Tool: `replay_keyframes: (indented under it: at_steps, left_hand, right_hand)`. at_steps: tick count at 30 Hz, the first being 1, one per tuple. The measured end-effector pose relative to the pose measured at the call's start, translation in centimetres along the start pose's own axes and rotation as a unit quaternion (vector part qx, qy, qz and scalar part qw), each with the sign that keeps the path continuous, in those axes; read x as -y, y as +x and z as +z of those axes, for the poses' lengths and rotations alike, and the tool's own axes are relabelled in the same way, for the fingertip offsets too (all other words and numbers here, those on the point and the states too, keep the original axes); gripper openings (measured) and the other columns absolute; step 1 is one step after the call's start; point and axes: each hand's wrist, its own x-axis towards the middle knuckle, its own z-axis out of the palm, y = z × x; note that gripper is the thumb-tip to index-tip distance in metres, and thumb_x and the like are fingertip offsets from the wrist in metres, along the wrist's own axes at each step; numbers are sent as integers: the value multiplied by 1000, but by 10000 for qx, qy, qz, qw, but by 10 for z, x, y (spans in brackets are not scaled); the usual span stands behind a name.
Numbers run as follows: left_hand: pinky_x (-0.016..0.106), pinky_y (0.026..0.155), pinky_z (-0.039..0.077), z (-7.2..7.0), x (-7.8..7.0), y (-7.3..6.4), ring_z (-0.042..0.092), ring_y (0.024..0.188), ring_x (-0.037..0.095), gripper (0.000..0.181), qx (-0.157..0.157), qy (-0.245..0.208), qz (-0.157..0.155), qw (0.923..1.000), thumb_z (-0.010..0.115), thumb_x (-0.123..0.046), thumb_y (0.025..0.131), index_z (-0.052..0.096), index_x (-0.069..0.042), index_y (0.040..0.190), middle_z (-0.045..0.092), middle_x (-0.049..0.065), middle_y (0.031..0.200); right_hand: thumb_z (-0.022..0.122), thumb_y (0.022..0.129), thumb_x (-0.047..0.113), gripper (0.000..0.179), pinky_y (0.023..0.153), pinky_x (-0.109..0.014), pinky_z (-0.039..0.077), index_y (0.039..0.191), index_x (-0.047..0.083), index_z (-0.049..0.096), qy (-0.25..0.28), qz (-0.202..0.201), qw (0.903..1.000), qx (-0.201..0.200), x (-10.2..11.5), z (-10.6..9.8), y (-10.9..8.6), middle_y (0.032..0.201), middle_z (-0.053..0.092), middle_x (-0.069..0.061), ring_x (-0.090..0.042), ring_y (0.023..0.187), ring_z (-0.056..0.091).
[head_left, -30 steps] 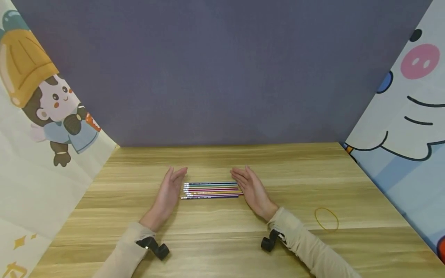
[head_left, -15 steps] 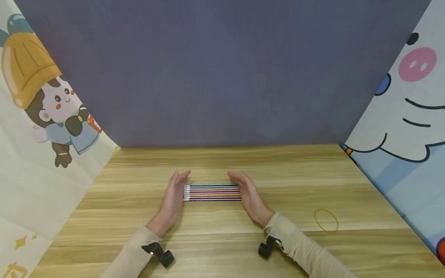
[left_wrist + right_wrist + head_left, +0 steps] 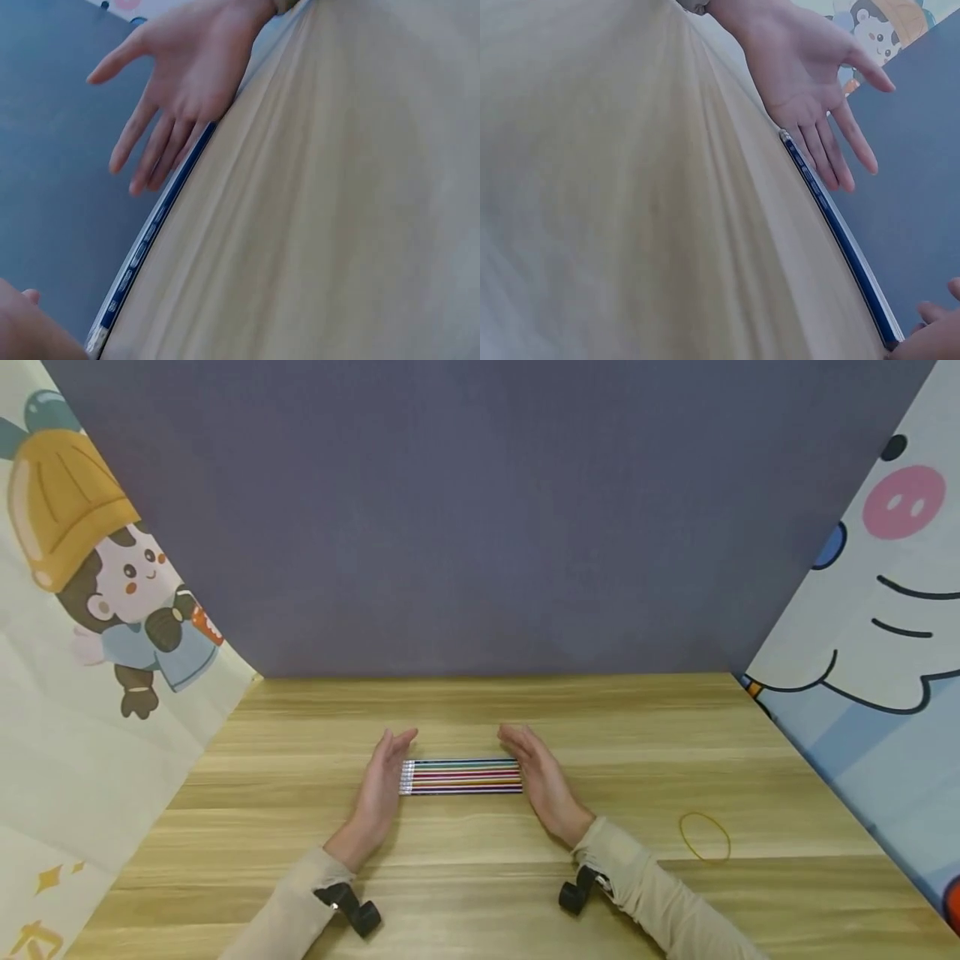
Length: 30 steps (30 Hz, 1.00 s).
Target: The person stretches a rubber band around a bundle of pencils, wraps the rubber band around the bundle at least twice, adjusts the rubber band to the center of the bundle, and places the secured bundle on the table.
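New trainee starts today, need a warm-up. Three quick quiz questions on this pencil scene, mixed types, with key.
1. Multiple choice: the pencils lie between the left hand and the right hand. Their silver ends are nearest: A) the right hand; B) the left hand; C) neither.
2. True or false: the yellow rubber band lies apart from the pencils.
3. Fill in: in the left wrist view, the front pencil is dark ____.

Key: 1. B; 2. True; 3. blue.
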Motion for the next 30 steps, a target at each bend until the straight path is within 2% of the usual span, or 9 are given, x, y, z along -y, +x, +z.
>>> replay_keyframes:
  at_steps: [4, 8, 14, 19, 23, 25, 26, 28, 30]
  left_hand:
    - [54, 119, -11, 8, 4, -7, 4, 153, 23, 74, -50, 174, -45, 9998, 27, -61, 103, 37, -5, 150, 19, 7, 165]
    - [59, 116, -14, 11, 5, -9, 8, 152, 25, 73, -67, 228, -20, 9997, 27, -60, 103, 37, -3, 149, 25, 8, 163]
    - [49, 122, -2, 6, 1, -5, 19, 150, 27, 62, 222, 268, -109, 9993, 34, -46, 107, 36, -1, 149, 30, 13, 159]
    - [43, 123, 9, -2, -12, 0, 26, 147, 30, 52, 383, 384, -281, 9981, 41, -31, 107, 38, 1, 147, 33, 18, 156]
    - [49, 121, 16, -6, -25, 0, 28, 146, 32, 49, 421, 1274, -186, 9908, 49, -28, 105, 43, -2, 146, 37, 16, 155]
    - [54, 119, 19, -5, -31, -2, 29, 145, 34, 49, 530, 2117, 36, 9759, 53, -29, 103, 45, -6, 146, 40, 14, 154]
    - [56, 118, 22, -5, -33, -3, 30, 145, 34, 50, 614, 2597, 170, 9636, 56, -30, 102, 46, -9, 146, 40, 13, 154]
    - [58, 115, 27, -3, -36, -5, 31, 144, 37, 52, 893, 3478, 581, 9315, 59, -29, 101, 46, -8, 147, 39, 16, 155]
    - [62, 113, 29, 0, -38, -8, 32, 143, 41, 55, 1161, 4337, 1020, 8877, 64, -28, 98, 46, -8, 147, 38, 18, 155]
  right_hand:
    - [38, 103, 54, 71, 122, -45, -2, 151, 1, 37, -217, -64, 9996, -142, -5, 4, -2, 160, 29, -18, -28, 148, 23]
    - [37, 103, 56, 72, 122, -47, -1, 149, 2, 40, -477, 6, 9987, -166, -5, 5, -4, 158, 32, -16, -28, 147, 24]
    - [39, 104, 48, 70, 120, -51, -8, 150, -4, 33, -490, 89, 9987, -135, 5, 1, -5, 158, 28, -21, -34, 148, 21]
    - [45, 99, 58, 78, 120, -53, -6, 154, 5, 29, -818, 593, 9948, -100, 17, -1, -6, 161, 27, -16, -31, 149, 20]
    - [53, 94, 63, 80, 120, -56, -4, 155, 16, 31, -1301, 898, 9874, -36, 28, -2, -7, 161, 28, -5, -26, 150, 20]
    - [56, 94, 60, 77, 119, -58, -1, 155, 20, 32, -1658, 891, 9820, 138, 34, -3, -8, 161, 29, -3, -25, 149, 21]
    - [58, 94, 57, 74, 119, -59, 1, 154, 22, 33, -1863, 836, 9786, 254, 37, -4, -8, 161, 29, -3, -25, 149, 21]
    - [61, 95, 52, 69, 119, -61, 9, 154, 27, 34, -2440, 688, 9659, 526, 42, -4, -9, 160, 31, -1, -24, 149, 22]
    - [64, 95, 47, 69, 117, -60, 19, 154, 29, 33, -3206, 461, 9427, 805, 47, -4, -10, 160, 31, 0, -24, 148, 24]
